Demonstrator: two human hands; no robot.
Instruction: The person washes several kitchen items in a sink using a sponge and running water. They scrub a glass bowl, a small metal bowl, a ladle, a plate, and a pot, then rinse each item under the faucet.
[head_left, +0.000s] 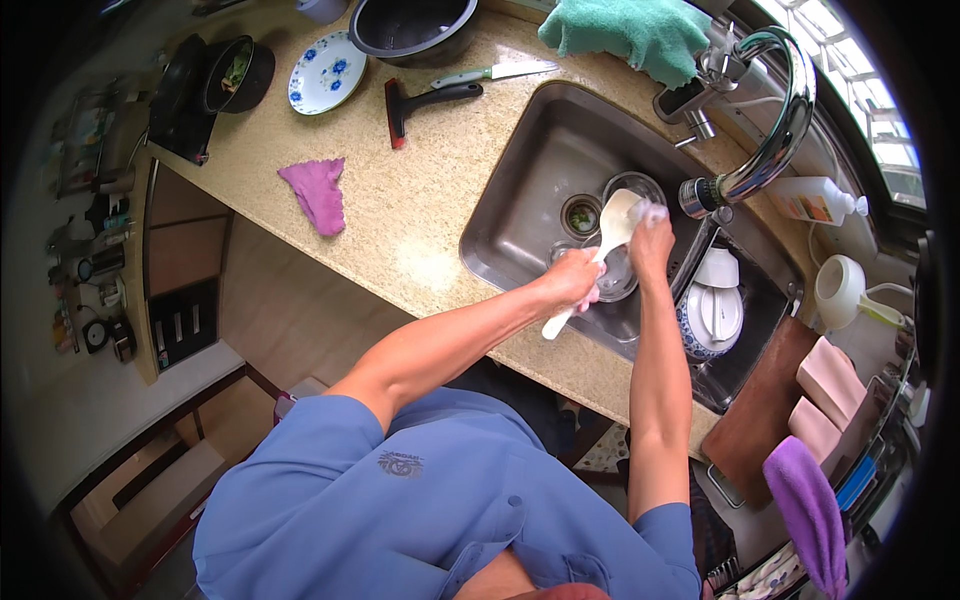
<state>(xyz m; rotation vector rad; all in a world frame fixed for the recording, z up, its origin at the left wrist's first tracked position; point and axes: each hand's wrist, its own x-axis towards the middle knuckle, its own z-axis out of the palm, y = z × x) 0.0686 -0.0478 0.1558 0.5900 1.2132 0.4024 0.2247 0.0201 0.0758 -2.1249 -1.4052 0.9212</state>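
My left hand (571, 279) grips the handle of a white serving spoon (619, 219) over the stainless steel sink (510, 217). The spoon's bowl points up and away from me. My right hand (651, 244) is at the edge of that bowl, its fingers closed around a foamy whitish scrubber (654, 214); suds hide its exact kind. Below my hands, a clear bowl (616, 276) and another clear round dish (639, 182) lie in the sink, partly covered by hands and spoon. Green scraps sit in the drain strainer (582, 216).
A chrome faucet (799, 127) arches over the sink's right side. Stacked dishes (709, 319) fill the smaller basin. On the counter lie a knife (517, 70), a squeegee (409, 105), a flowered plate (328, 73), a black bowl (412, 34) and a pink cloth (319, 195).
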